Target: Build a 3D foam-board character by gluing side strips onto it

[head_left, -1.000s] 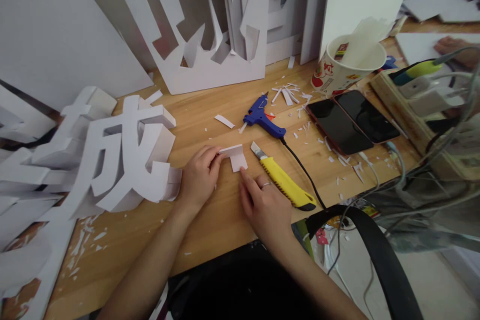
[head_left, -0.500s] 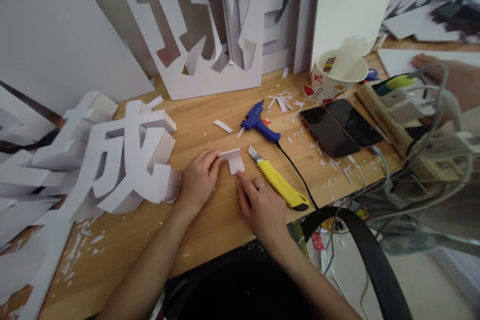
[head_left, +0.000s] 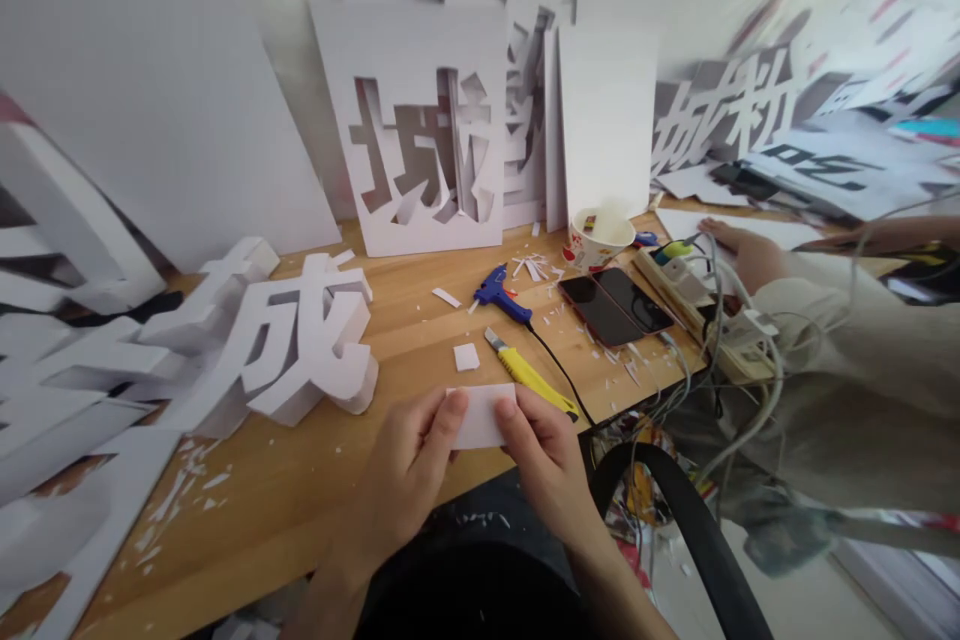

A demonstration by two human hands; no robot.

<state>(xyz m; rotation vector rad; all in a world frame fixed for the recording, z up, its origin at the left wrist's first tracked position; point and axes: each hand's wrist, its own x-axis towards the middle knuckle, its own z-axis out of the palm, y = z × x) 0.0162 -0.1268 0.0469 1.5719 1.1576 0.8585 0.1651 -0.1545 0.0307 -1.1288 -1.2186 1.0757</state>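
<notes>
Change vs. prev. frames: the white strip [head_left: 480, 416] has come up off the table [head_left: 405, 340] and is now held in the air near the table's front edge, betw. both hands. Left hand [head_left: 409, 465] pinches the strip's left end w/ thumb and fingers closed on it; right hand [head_left: 544, 450] does the same at the right end. A small white square [head_left: 466, 357] now lies alone on the table just beside the yellow knife [head_left: 529, 378], approx. where the folded piece sat a sec. ago. Judgement: the piece was split or swapped, and the strip is now the part in work. Glue gun [head_left: 501, 292] lies untouched, further back.
</notes>
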